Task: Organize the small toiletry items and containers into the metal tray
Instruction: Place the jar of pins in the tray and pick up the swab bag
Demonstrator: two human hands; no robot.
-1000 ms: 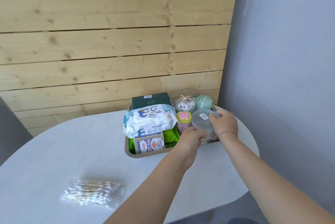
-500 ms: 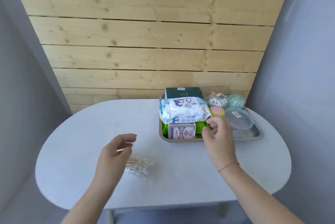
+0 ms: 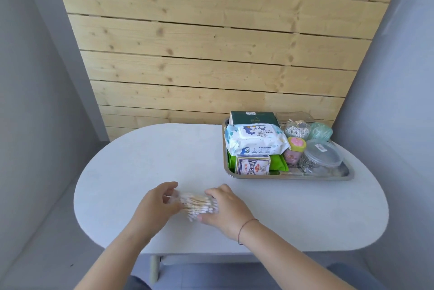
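A clear plastic bag of cotton swabs [image 3: 196,204] lies near the front of the white table. My left hand [image 3: 156,205] presses on its left end and my right hand [image 3: 226,209] on its right end, fingers curled around it. The metal tray [image 3: 342,175] sits at the table's back right. It holds a wet wipes pack [image 3: 254,140], a dark green box [image 3: 252,117], a blue and white card box [image 3: 252,165], a clear round container [image 3: 323,154], a pink-lidded jar [image 3: 296,145] and a cotton swab jar [image 3: 297,130].
The oval white table [image 3: 141,160] stands against a wooden plank wall [image 3: 199,54], with grey walls on both sides. A green ball of string [image 3: 320,131] and a green pouch [image 3: 278,164] also lie in the tray.
Both hands left the tray and moved to the front of the table. They have closed on the bag of cotton swabs. The camera view swung left and down.
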